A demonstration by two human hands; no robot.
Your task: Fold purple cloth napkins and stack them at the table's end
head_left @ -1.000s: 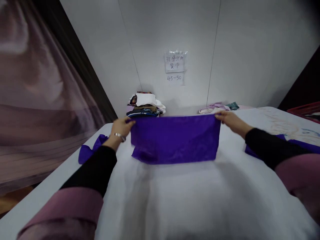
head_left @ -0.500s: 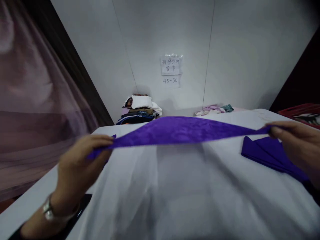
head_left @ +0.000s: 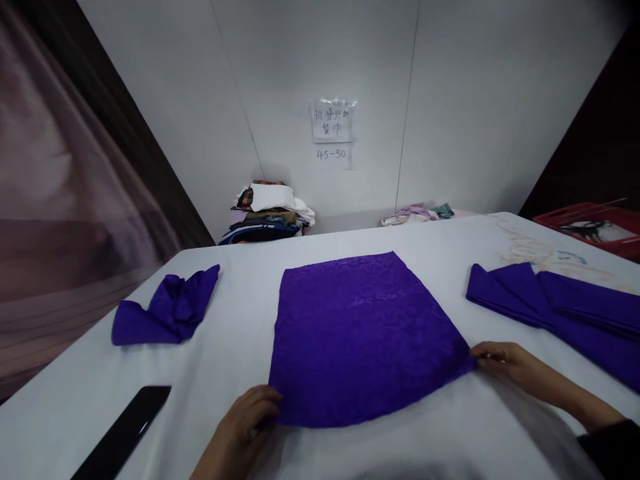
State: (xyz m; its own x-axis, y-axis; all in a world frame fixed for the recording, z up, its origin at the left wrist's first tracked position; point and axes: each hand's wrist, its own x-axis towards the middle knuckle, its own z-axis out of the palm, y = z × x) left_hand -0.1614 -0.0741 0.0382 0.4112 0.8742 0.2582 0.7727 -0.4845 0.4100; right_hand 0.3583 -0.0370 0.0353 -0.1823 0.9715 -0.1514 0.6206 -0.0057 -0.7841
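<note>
A purple patterned cloth napkin (head_left: pixel 355 333) lies spread on the white-covered table (head_left: pixel 235 333). Its near left corner is pinched by my left hand (head_left: pixel 247 423), closed around the fabric. At the near right corner, my right hand (head_left: pixel 510 363) grips the cloth between thumb and fingers. The near edge sags in a curve between both hands, while the far edge rests flat. Off to the left sits a crumpled purple cloth (head_left: pixel 170 307). Folded purple cloths (head_left: pixel 545 300) lie to the right, beyond my right hand.
A black phone (head_left: pixel 125 430) is at the table's left front. Stacked clothes (head_left: pixel 270 210) and a smaller fabric pile (head_left: pixel 417 213) stand by the wall. A red basket (head_left: pixel 595 227) is at far right. Paper signs (head_left: pixel 333 133) hang on the wall; a pinkish curtain (head_left: pixel 60 200) borders the left.
The napkin, stretched in the air between both hands before, has come down and now lies spread on the table. Both hands have lowered and moved closer together, still holding its corners.
</note>
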